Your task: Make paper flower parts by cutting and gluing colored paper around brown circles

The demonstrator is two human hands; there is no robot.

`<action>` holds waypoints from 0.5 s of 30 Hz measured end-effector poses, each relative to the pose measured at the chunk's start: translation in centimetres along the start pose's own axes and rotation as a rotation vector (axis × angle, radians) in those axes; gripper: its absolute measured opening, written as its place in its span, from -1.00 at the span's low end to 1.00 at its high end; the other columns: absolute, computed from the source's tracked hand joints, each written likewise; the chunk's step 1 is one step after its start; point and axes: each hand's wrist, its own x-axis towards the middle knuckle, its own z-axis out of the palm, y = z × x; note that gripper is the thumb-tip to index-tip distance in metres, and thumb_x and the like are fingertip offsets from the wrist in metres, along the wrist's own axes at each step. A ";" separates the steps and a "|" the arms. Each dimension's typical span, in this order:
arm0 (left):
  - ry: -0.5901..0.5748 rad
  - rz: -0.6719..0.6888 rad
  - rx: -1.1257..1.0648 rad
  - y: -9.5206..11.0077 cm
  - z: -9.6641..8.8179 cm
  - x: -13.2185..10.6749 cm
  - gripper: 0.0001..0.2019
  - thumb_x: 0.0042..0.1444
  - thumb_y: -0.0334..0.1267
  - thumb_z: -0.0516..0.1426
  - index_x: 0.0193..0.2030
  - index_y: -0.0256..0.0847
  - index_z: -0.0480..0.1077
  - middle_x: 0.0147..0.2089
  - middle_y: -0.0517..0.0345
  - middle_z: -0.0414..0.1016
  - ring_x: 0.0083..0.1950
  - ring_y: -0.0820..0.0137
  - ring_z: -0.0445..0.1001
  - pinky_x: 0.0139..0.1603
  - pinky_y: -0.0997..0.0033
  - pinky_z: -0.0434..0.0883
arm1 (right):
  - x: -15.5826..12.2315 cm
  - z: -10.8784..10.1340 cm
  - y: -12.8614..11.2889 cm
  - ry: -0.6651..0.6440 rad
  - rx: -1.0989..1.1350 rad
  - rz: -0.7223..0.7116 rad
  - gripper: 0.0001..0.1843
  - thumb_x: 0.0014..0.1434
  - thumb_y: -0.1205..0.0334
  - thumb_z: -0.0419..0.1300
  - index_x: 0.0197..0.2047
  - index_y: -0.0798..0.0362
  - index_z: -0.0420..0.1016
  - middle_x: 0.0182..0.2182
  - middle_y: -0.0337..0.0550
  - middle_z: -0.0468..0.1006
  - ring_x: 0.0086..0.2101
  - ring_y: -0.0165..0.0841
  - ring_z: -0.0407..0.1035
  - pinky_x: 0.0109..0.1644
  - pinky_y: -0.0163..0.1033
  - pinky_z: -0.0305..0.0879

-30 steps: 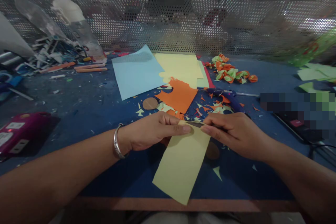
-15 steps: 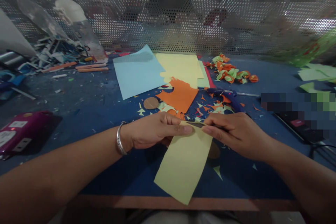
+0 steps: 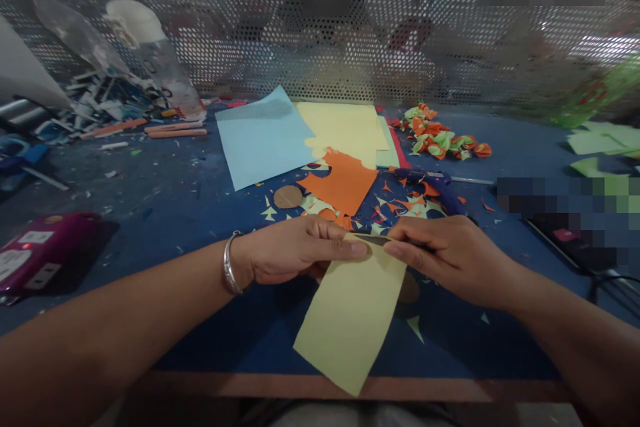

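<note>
Both hands pinch the top edge of a pale yellow paper strip [image 3: 350,313], which hangs down toward the front edge of the blue table [image 3: 165,207]. My left hand [image 3: 295,250], with a silver bangle on its wrist, is closed on the strip's upper left corner. Fingers of my right hand [image 3: 445,257] are pressed on the upper right corner. The strip's top edge looks folded over between the two thumbs. A brown paper disc [image 3: 409,288] lies on the table, partly hidden under the strip and my right hand.
Behind the hands lie a cut orange sheet [image 3: 343,183], a light blue sheet [image 3: 263,140], a yellow sheet [image 3: 343,127], another brown disc [image 3: 287,197] and several scraps. Orange and green paper flowers [image 3: 440,137] sit back right, a magenta device [image 3: 43,253] at left. A perforated metal screen [image 3: 320,27] closes the back.
The paper strip has shifted slightly lower and to the right; both hands keep their pinch on its top edge.
</note>
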 end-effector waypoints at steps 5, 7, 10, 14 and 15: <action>-0.016 -0.007 0.008 0.0 0.0 0.1 -0.71 0.16 -0.06 0.33 -0.42 -0.26 0.60 -0.52 0.25 0.51 -0.52 0.59 0.34 -0.47 0.57 0.20 | 0.0 -0.1 -0.1 0.002 -0.016 -0.024 -0.61 0.46 0.04 0.05 -0.34 0.05 0.46 -0.57 -0.34 0.44 -0.57 -0.53 0.28 -0.45 -0.42 0.14; -0.021 -0.010 0.004 0.1 0.1 0.1 -0.70 0.15 -0.04 0.34 -0.43 -0.25 0.60 -0.51 0.25 0.52 -0.52 0.58 0.33 -0.47 0.56 0.19 | 0.1 -0.1 -0.2 0.005 -0.020 -0.038 -0.61 0.46 0.05 0.05 -0.34 0.06 0.46 -0.57 -0.34 0.44 -0.58 -0.53 0.28 -0.45 -0.42 0.14; -0.022 -0.008 0.005 0.1 0.0 0.1 -0.70 0.12 -0.03 0.35 -0.43 -0.24 0.61 -0.52 0.25 0.52 -0.54 0.59 0.28 -0.49 0.54 0.16 | 0.1 -0.1 -0.1 0.006 -0.027 -0.052 -0.63 0.46 0.06 0.05 -0.33 0.06 0.47 -0.56 -0.34 0.45 -0.57 -0.54 0.28 -0.45 -0.43 0.15; -0.034 -0.002 0.017 0.1 -0.1 0.1 -0.71 0.13 -0.03 0.35 -0.43 -0.23 0.61 -0.55 0.28 0.48 -0.59 0.60 0.17 -0.51 0.52 0.10 | 0.1 0.0 0.0 -0.009 -0.031 -0.041 -0.62 0.46 0.04 0.05 -0.33 0.06 0.48 -0.55 -0.34 0.46 -0.57 -0.54 0.30 -0.45 -0.43 0.15; -0.040 -0.005 0.018 0.0 -0.1 0.1 -0.71 0.13 -0.04 0.34 -0.43 -0.23 0.62 -0.57 0.29 0.47 -0.59 0.61 0.16 -0.52 0.52 0.10 | 0.1 0.0 0.1 -0.013 -0.031 -0.040 -0.61 0.46 0.03 0.04 -0.33 0.06 0.47 -0.56 -0.34 0.46 -0.57 -0.54 0.30 -0.45 -0.42 0.15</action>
